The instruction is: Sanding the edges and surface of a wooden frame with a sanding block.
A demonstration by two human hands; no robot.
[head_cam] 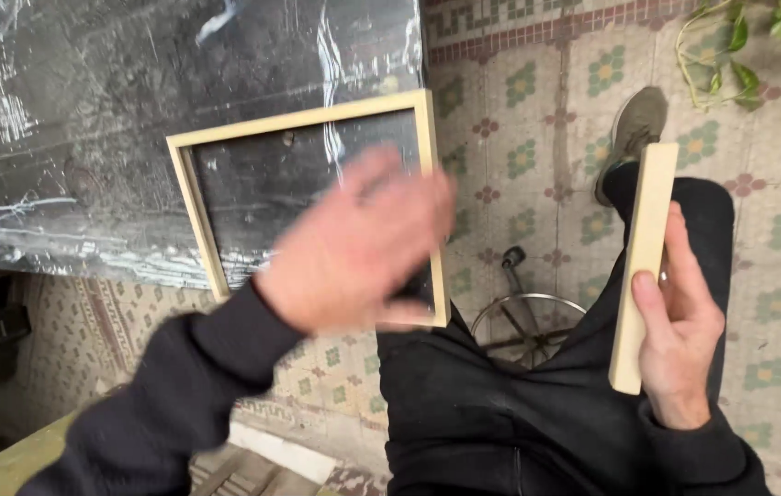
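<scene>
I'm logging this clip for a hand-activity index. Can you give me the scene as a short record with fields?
left hand: left hand, blurred, open, over the wooden frame
right hand: right hand, gripping a pale wooden strip upright
frame rests on: black scuffed worktop
floor: patterned tiles
other: shoe, metal ring stand

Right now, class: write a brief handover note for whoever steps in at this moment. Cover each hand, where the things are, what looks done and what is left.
Left hand: open, blurred in motion, in front of the wooden frame; contact unclear.
Right hand: gripping a pale wooden strip, held upright over the lap.
Frame: four sides joined, lying on the black plastic-covered surface.
Done: frame is assembled.
Left: the strip is not yet on anything.
</scene>
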